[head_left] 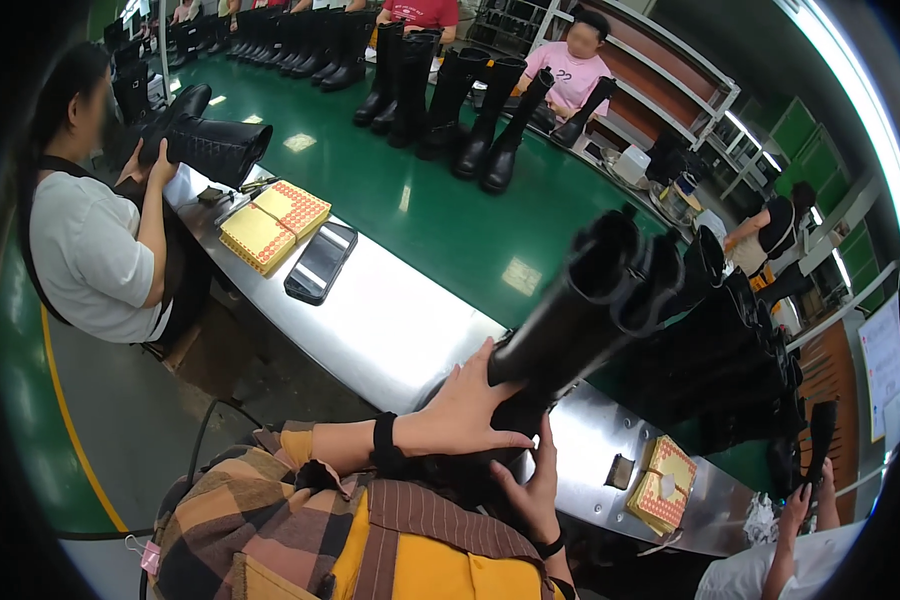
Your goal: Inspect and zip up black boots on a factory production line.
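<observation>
A tall black boot [560,318] leans over the metal bench edge in front of me, its open top pointing away and to the right. My left hand [462,408] grips the lower shaft from the left, fingers along its side and thumb across the front. Below it my right hand [532,487] holds the boot near the ankle, thumb and fingers spread around it. The foot is mostly hidden behind my hands and clothes. Just behind the shaft's top rises another black boot top, partly blurred; I cannot tell whether it touches the held one.
A phone [321,262] and a banded stack of yellow cards [274,226] lie left on the metal bench [370,318]; another card stack [662,486] lies right. Black boots [490,120] stand across the green belt [370,160]. Co-workers handle boots at left and lower right.
</observation>
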The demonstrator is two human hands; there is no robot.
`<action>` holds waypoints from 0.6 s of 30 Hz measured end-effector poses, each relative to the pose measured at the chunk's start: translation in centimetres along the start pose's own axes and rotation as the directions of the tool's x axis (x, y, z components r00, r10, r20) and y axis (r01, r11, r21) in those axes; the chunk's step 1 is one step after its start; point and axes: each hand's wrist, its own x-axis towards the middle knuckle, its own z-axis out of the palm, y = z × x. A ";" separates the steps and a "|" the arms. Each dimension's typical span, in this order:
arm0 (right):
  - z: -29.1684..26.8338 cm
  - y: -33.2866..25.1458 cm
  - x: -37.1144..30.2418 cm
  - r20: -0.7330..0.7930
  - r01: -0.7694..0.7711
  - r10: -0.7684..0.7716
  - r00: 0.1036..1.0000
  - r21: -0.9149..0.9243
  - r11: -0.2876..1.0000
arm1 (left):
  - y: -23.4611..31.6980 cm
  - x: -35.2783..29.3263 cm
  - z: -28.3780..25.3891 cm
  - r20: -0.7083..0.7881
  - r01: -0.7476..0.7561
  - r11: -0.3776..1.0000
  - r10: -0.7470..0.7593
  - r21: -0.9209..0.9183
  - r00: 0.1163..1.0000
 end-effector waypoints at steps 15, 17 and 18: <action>-2.2 3.6 -1.8 -0.306 -0.025 0.028 0.952 0.014 1.000 | -3.7 3.5 2.5 -0.344 0.136 0.966 -0.208 -0.221 0.916; -2.5 5.0 -2.7 -0.376 -0.076 0.045 0.926 -0.071 0.995 | -3.5 5.9 1.0 -0.341 0.207 0.977 -0.212 -0.051 0.916; -2.5 5.4 -3.1 -0.397 -0.099 0.057 0.916 -0.087 0.991 | -4.3 7.9 0.4 -0.341 0.209 0.977 -0.212 -0.045 0.916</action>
